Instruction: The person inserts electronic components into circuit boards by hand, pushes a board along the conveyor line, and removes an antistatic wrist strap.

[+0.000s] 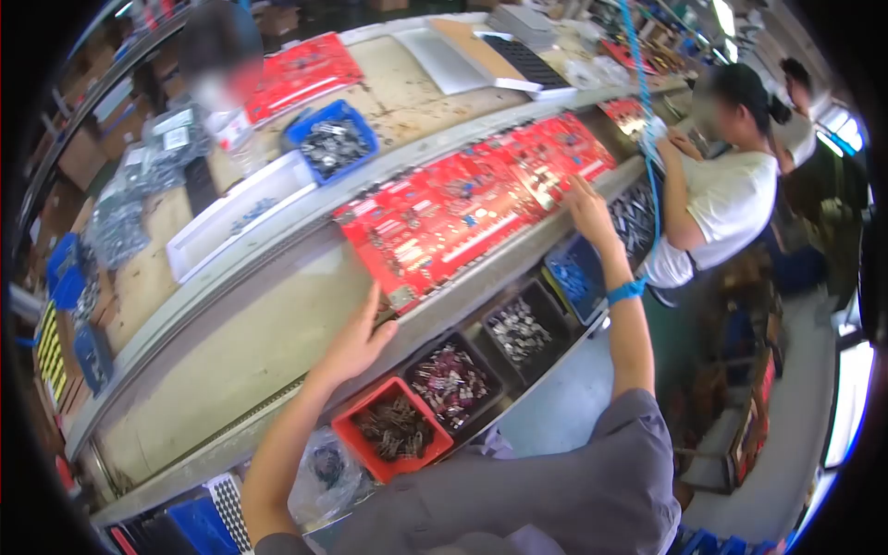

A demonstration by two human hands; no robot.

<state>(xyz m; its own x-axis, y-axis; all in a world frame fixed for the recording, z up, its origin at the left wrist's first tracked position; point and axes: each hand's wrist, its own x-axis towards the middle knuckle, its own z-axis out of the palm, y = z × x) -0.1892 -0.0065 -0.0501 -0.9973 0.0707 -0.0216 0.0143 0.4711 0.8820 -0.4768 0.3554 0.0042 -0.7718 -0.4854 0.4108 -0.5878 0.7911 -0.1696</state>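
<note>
A long red circuit board (pixel 435 231) with many small parts lies on the conveyor track. My left hand (pixel 359 335) is at the board's near left corner, fingers apart and nothing held in it. My right hand (pixel 588 211) is at the board's near edge farther right, its fingertips at the board; what they hold, if anything, is too small to tell. A blue strap (pixel 626 291) circles my right wrist. Below the board stand a red bin (pixel 349 431) of metal parts and black bins (pixel 499 372) of small components.
A blue bin (pixel 368 125) of metal parts and a white tray (pixel 176 248) stand across the track. Another red board (pixel 305 74) lies behind. A blue cord (pixel 636 46) hangs at the right, near a co-worker (pixel 731 190) in a white shirt.
</note>
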